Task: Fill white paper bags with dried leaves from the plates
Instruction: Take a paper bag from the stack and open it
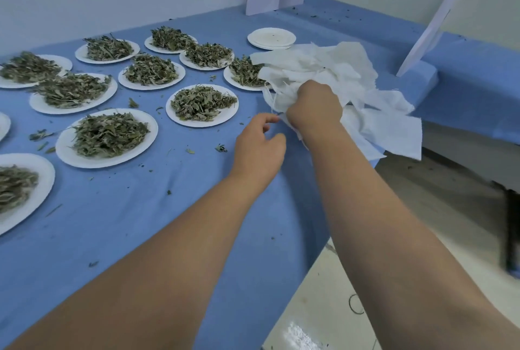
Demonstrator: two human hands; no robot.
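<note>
A loose heap of white paper bags point(346, 74) lies at the right edge of the blue-covered table point(157, 223). My right hand point(315, 105) grips a bunch of these bags, fingers curled into them. My left hand point(259, 147) hovers just left of it with loosely curled fingers; its fingertips are near a thin white string, and I cannot tell if they touch it. Several white plates heaped with dried green leaves cover the table's left; the nearest to my hands is one plate point(202, 106), with another plate point(107, 138) in front of it.
A stack of empty white plates point(271, 38) sits at the back, beyond the bags. Loose leaf bits scatter over the cloth. White upright boards point(439, 17) stand behind and to the right. The table edge drops to the floor point(422, 197) on the right.
</note>
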